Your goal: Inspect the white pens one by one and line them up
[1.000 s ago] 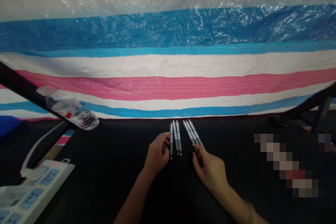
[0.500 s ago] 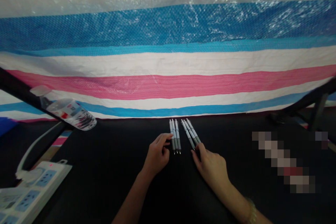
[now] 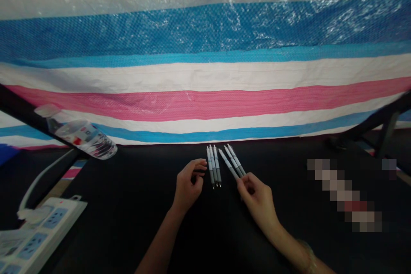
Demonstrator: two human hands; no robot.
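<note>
Three white-and-grey pens (image 3: 214,165) lie side by side on the black table (image 3: 128,205), tips toward me. Just left of them is my left hand (image 3: 190,184), its fingers curved and apart with nothing held. To the right, two more pens (image 3: 235,159) lie slanted close together. Beside these, a single slanted pen (image 3: 227,162) has its lower end pinched between the thumb and finger of my right hand (image 3: 258,199). The tip of that pen is hidden by the fingers.
A clear plastic bottle (image 3: 90,139) leans at the left by a dark frame bar. A white power strip (image 3: 41,235) with a cable lies at the lower left. Behind the table hangs a striped sheet (image 3: 205,105). A blurred patch covers something at the right.
My left hand has drawn slightly left, away from the three pens. My right hand has taken hold of the leftmost pen of the slanted group, whose upper end has shifted left, apart from the other two.
</note>
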